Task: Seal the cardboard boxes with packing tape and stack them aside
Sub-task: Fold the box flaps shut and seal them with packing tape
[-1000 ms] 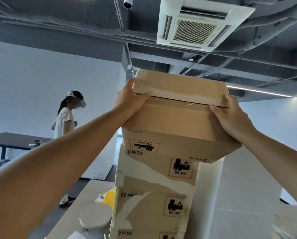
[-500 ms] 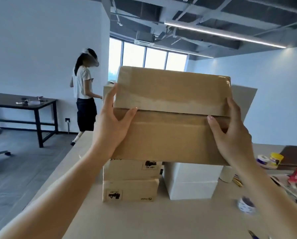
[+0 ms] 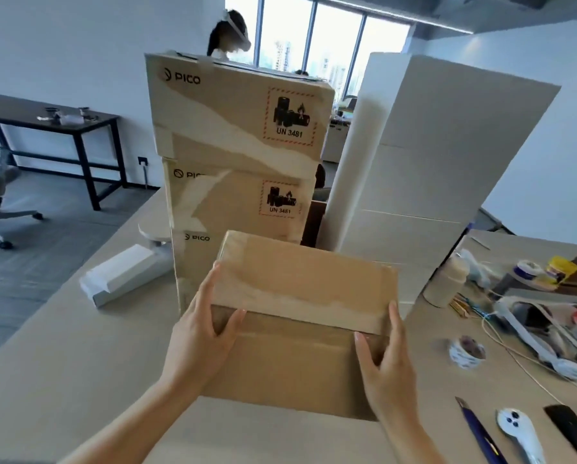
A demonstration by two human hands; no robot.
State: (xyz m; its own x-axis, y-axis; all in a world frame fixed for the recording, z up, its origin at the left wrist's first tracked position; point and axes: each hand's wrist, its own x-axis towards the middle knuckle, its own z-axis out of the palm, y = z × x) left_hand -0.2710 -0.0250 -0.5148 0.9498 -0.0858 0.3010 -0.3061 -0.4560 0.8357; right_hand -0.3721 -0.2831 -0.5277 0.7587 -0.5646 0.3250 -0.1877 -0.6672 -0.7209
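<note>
Cardboard box (image 3: 300,329) sits low, front-centre, over the desk (image 3: 79,363). Can't tell if its base rests on the desk or hangs just above.

Left hand (image 3: 200,339) grips the box's left end w/ thumb on top; fingers run up the end edge, tips partly hidden. Right hand (image 3: 387,373) grips the right end the same way, thumb on top, fingers along the edge. Both forearms cut off at the bottom.

Top of the box has a glossy tape strip over torn, pale paper.

Behind it, touching or just apart (unclear), is the PICO stack (image 3: 233,135): 3 brown boxes visible, lowest mostly hidden by the held box. White boxes (image 3: 431,162) stand to the right of the stack, base hidden.

Another person (image 3: 230,35) is behind the stack, only the top of the head showing. Tape roll (image 3: 466,351) lies right of the box, blurred. Knife (image 3: 477,430) near the lower right, cut off by the frame edge.
</note>
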